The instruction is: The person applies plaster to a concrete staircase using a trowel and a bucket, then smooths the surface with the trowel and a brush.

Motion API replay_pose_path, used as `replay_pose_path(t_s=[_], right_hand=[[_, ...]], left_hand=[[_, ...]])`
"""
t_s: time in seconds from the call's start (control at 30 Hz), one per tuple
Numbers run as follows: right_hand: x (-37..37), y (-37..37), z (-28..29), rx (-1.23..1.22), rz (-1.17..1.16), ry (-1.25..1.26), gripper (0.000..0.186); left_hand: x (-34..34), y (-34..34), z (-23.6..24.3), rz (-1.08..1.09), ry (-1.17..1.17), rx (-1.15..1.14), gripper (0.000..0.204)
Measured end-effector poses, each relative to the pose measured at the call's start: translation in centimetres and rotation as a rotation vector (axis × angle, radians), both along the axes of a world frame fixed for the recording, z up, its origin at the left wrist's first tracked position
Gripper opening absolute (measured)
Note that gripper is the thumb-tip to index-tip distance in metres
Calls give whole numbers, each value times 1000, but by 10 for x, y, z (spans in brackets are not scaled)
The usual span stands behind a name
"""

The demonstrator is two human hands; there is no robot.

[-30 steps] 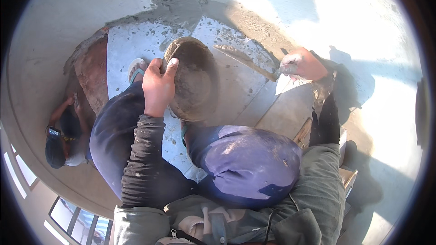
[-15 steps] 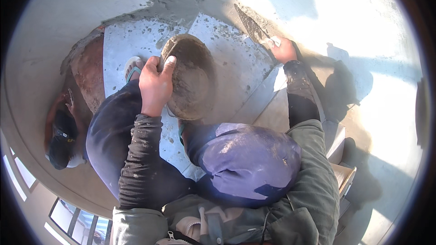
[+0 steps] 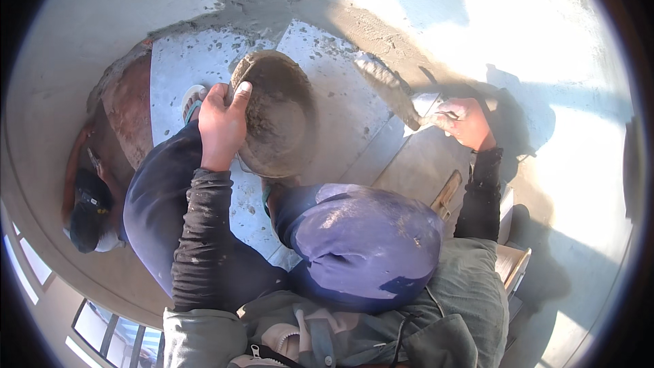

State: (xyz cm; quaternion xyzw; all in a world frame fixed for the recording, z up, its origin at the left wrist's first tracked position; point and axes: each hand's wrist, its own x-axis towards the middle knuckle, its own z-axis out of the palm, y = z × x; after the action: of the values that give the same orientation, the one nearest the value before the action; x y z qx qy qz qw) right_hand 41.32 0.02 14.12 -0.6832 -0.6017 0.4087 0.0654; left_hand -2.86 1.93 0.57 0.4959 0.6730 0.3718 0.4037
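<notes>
My left hand (image 3: 221, 123) grips the near rim of a round, mortar-caked pan (image 3: 283, 119) with wet grey mortar in it, held above my dark blue trouser legs (image 3: 354, 245). My right hand (image 3: 463, 123) is closed on the handle of a trowel (image 3: 392, 88). The trowel's loaded blade lies against the pale plastered surface, on a band of fresh grey mortar (image 3: 272, 0) that runs across it.
A second person in a dark cap (image 3: 88, 208) is at the far left, lower down. A wooden tool (image 3: 446, 194) and a wooden box (image 3: 511, 262) sit by my right elbow. My sandalled foot (image 3: 192, 99) shows by the pan. Window frames (image 3: 102, 327) are at the lower left.
My right hand swept the trowel up along the mortar band, then came back down and to the right. My left hand has kept its hold on the pan, barely moving.
</notes>
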Motion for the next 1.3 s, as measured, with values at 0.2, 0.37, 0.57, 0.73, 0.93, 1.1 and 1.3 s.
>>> replay_pose_path(t_s=[0.2, 0.37, 0.57, 0.73, 0.93, 1.1, 1.3], right_hand=[[36, 60, -30, 124, 157, -445, 35], [12, 66, -63, 184, 236, -506, 43], [47, 73, -98, 348, -6, -604, 41], [52, 53, -72, 589, 28, -663, 37], [-23, 26, -23, 530, 117, -402, 28], [-42, 75, -68, -209, 430, 345, 22], [-76, 130, -87, 40, 176, -280, 21]], left_hand=[[16, 1, 5, -21, 39, 44, 47], [6, -1, 18, 7, 56, -18, 47], [4, -2, 8, -3, 36, -28, 47], [-4, -2, 5, 10, -31, -43, 43], [-9, 0, -2, 20, -33, -13, 45], [-11, 0, 1, 40, -75, -5, 44], [-2, 1, 1, 53, -113, -33, 45]])
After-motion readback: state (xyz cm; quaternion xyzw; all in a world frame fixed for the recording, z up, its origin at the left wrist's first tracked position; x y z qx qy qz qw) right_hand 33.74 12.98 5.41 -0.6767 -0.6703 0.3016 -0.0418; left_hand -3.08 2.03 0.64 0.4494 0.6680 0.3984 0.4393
